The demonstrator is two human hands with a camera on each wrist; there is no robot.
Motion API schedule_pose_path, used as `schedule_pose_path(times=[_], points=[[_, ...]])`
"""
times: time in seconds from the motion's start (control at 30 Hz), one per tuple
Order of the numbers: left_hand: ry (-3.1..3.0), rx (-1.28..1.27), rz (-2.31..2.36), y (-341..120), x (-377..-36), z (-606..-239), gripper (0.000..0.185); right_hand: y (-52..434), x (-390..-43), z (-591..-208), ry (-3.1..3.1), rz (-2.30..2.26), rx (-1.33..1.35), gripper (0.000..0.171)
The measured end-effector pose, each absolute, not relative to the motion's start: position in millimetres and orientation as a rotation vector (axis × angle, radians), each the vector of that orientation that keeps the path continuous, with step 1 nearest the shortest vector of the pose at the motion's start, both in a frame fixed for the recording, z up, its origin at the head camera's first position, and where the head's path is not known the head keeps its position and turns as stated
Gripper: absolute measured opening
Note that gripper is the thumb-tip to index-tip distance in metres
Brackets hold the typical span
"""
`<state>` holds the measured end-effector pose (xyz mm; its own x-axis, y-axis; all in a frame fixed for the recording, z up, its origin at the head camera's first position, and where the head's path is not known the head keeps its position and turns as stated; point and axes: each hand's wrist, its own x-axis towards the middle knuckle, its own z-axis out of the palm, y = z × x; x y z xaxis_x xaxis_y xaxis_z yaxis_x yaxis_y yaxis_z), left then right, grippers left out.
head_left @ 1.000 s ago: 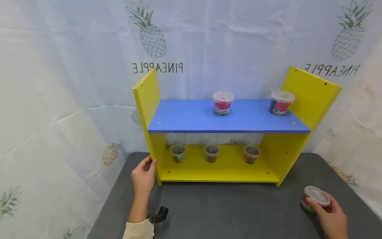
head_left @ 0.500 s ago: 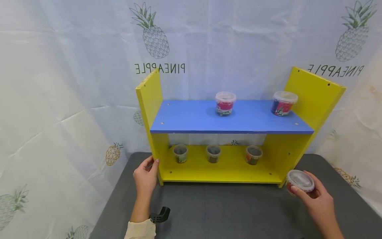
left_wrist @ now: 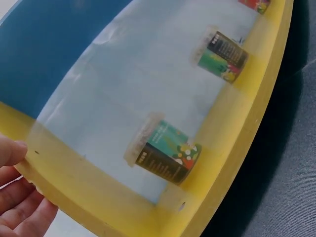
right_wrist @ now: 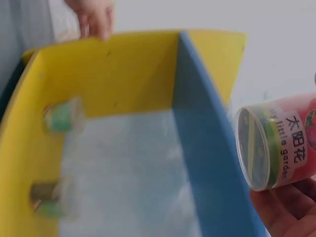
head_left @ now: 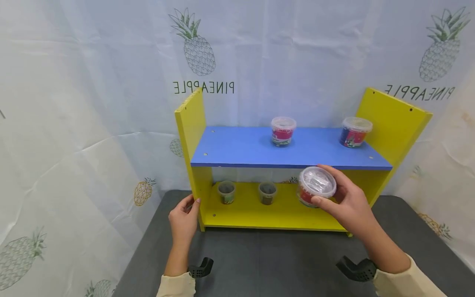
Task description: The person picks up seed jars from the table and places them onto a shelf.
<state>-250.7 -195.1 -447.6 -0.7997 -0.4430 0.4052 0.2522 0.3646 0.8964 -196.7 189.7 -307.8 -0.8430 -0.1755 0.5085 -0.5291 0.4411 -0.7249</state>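
My right hand (head_left: 346, 204) grips a small red tub with a clear lid (head_left: 316, 186), tilted and held in the air in front of the shelf's lower opening; the same tub (right_wrist: 279, 145) shows in the right wrist view. My left hand (head_left: 184, 218) holds the front edge of the left yellow side panel (head_left: 191, 123), its fingers (left_wrist: 15, 197) against the panel's edge. On the blue upper board (head_left: 252, 148) stand a pink tub (head_left: 283, 130) and a dark blue tub (head_left: 354, 132). Two small pots (head_left: 226, 192) (head_left: 267, 193) show on the yellow bottom board.
The yellow and blue shelf unit stands on a dark grey table (head_left: 267, 264) against a white pineapple-print sheet (head_left: 92, 103). The right side panel (head_left: 393, 119) leans outward. Black wrist mounts (head_left: 200, 268) (head_left: 356, 269) sit near my sleeves.
My right hand lifted the red tub off the table at the right and carried it up and left, to in front of the lower shelf. The left hand stayed on the panel.
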Motion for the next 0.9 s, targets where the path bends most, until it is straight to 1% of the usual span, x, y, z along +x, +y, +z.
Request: schedule_pose_path(times=[0.13,0.33,0.47,0.63,0.8,0.9], points=[[-2.012,0.163,-1.498,-195.9,-250.6,-447.7,0.032,156.3,-212.2,-280.7,-2.341,1.444,0.716,0.066],[-2.019,0.193,-1.526,-195.7,-251.7,-447.7,0.033,111.7,-245.7,-251.7,-2.367,1.531,0.835,0.07],[-2.022,0.201,-1.536,-194.9,-252.1,-448.0,0.035,87.1,-271.8,-241.3,-2.434,1.532,0.804,0.075],[-2.024,0.196,-1.53,-193.4,-252.1,-447.3,0.034,59.6,-304.8,-238.7,-2.529,1.554,0.743,0.079],[-2.016,0.184,-1.541,-193.0,-253.1,-447.1,0.034,33.9,-328.1,-234.6,-2.63,1.51,0.645,0.085],[-2.01,0.187,-1.54,-194.3,-253.7,-448.4,0.035,19.4,-339.5,-233.3,-2.638,1.495,0.621,0.085]])
